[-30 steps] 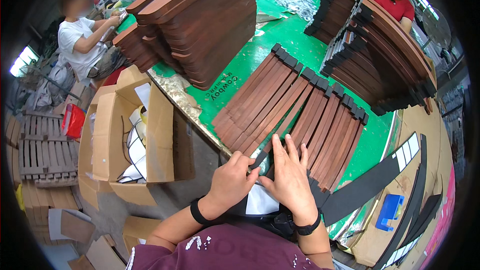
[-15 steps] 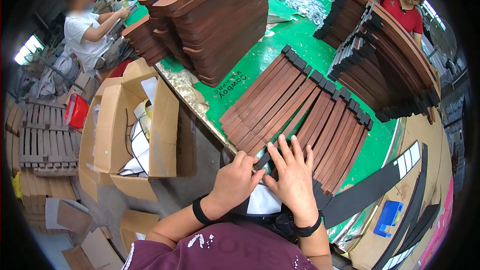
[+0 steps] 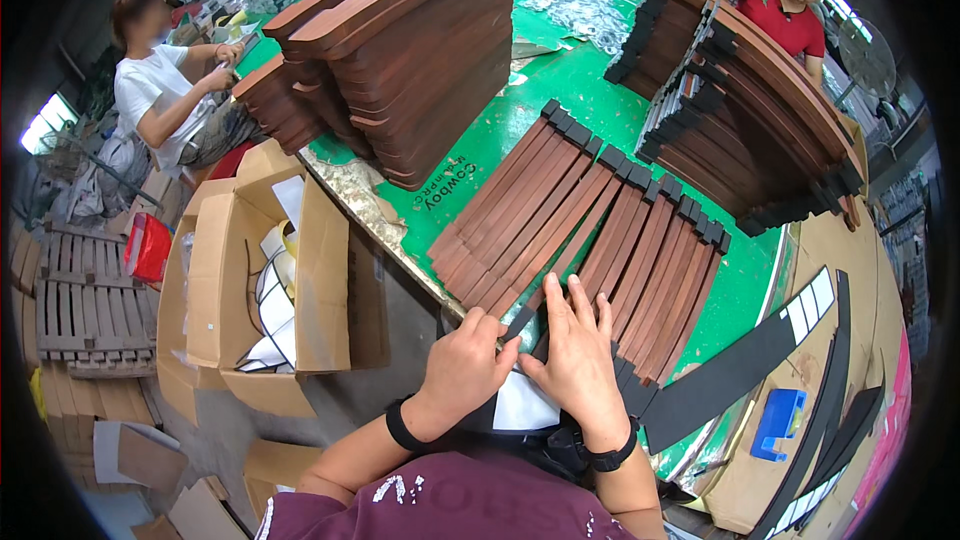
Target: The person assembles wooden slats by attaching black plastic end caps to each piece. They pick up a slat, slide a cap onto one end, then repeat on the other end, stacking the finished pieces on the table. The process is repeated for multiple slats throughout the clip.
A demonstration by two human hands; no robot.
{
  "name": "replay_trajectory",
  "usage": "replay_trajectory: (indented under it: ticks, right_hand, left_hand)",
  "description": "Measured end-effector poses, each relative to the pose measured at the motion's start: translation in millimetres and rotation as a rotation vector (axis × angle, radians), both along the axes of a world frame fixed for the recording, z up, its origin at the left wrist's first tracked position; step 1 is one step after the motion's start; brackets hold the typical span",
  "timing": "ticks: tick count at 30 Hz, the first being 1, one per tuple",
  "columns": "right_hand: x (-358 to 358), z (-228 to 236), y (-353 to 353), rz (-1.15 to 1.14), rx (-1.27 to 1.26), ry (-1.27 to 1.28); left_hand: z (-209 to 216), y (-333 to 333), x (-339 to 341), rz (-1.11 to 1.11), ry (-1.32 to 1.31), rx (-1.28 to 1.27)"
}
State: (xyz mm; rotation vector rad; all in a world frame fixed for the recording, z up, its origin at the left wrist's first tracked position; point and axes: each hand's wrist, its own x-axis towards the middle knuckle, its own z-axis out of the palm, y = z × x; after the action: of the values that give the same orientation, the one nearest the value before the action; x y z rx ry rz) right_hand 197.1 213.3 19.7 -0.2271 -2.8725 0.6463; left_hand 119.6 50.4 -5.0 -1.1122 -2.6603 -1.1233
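A row of curved reddish-brown wooden slats point(image 3: 600, 260) lies fanned out on the green table top point(image 3: 480, 195), with black pieces point(image 3: 675, 202) on their far ends. My left hand point(image 3: 465, 355) is at the near edge of the row, thumb and forefinger pinched on a small black strip point(image 3: 518, 322) at the end of one slat. Beside it, my right hand point(image 3: 578, 355) has its fingers stretched forward, the tips over the near ends of the middle slats. White paper point(image 3: 525, 404) shows below, between my wrists. What lies under my right palm is hidden.
Tall stacks of brown boards point(image 3: 420, 50) stand at the back, and black-ended boards point(image 3: 760, 120) at the right. A long black strip point(image 3: 740, 375) and a blue plastic holder point(image 3: 778, 424) lie at the right. Open cartons point(image 3: 320, 280) stand left. Two people point(image 3: 165, 90) work beyond.
The whole view has shifted slightly as my head moved. My left hand keeps its pinch on the black strip; my right fingers have drawn a little closer together.
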Motion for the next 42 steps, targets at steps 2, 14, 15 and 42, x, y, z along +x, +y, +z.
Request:
replay_trajectory:
  ticks: [2, 14, 15, 42]
  right_hand:
    - [-1, 1, -1, 0.000, -0.022, 0.024]
    - [3, 0, -5, 0.050, 0.144, 0.005]
    - [4, -2, -5, 0.047, 0.148, 0.004]
    - [29, 23, -17, -0.095, 0.052, 0.228]
  left_hand:
    - [0, -1, 1, -0.003, -0.011, -0.012]
    - [-3, -13, 5, 0.004, -0.021, 0.067]
    - [-5, -14, 7, 0.005, -0.028, 0.068]
    - [16, -48, -31, 0.119, -0.308, 0.270]
